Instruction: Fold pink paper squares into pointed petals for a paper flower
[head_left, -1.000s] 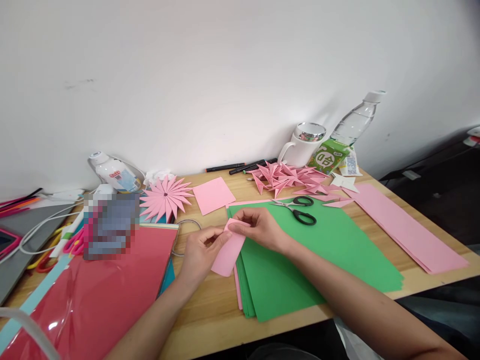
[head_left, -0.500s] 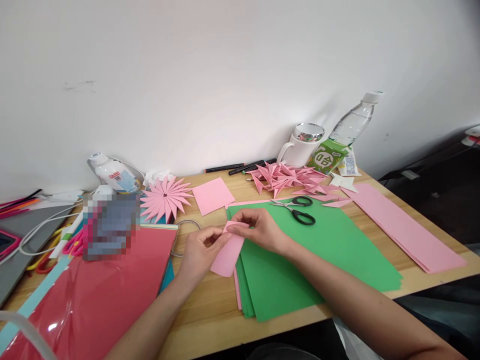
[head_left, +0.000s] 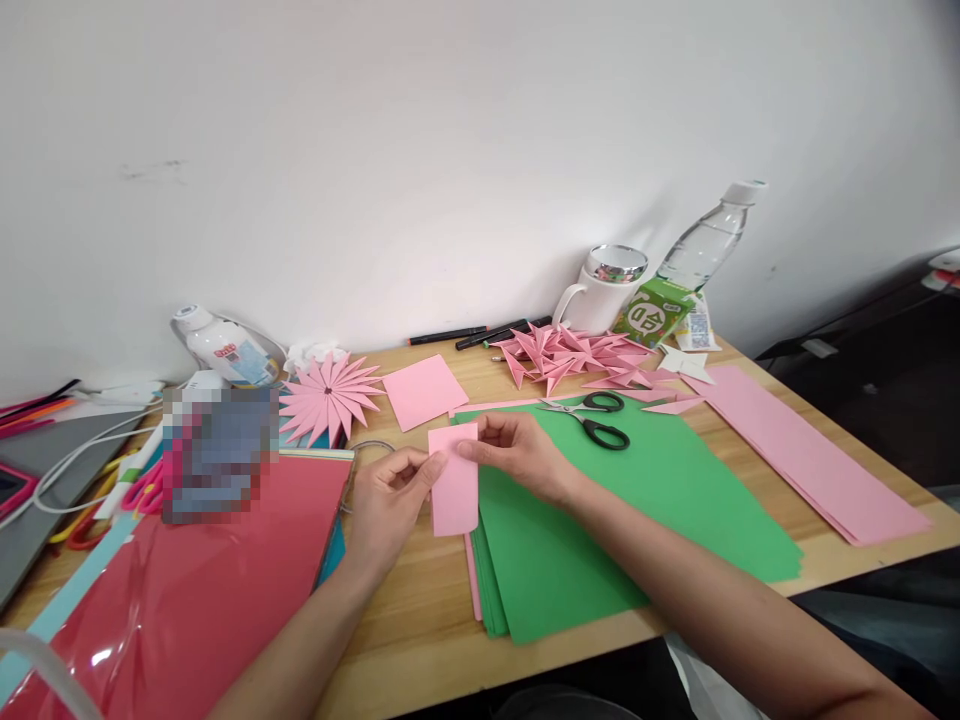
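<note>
A small pink paper rectangle (head_left: 454, 500) is held up between both hands, over the bare wood beside the green sheets. My left hand (head_left: 390, 490) pinches its left edge between thumb and fingers. On the opposite side, my right hand (head_left: 521, 455) grips the upper right edge, its thumb lying on the front face. Beyond them a pink square of paper (head_left: 425, 392) lies flat. To its left rests a folded pink paper star (head_left: 328, 392) with many points. A heap of pointed pink folded pieces (head_left: 559, 355) sits at the back.
Scissors with black handles (head_left: 604, 435) lie on the stack of green paper (head_left: 637, 520). Pink strips (head_left: 810, 455) are at the right. A white mug (head_left: 600, 290), green box (head_left: 651, 312) and leaning bottle (head_left: 709, 240) stand by the wall. Red paper (head_left: 202, 580) covers the left.
Both hands have turned the pink paper from a slant to nearly upright, its face now more toward me. The top edge shows between the hands. Surrounding things stay in place.
</note>
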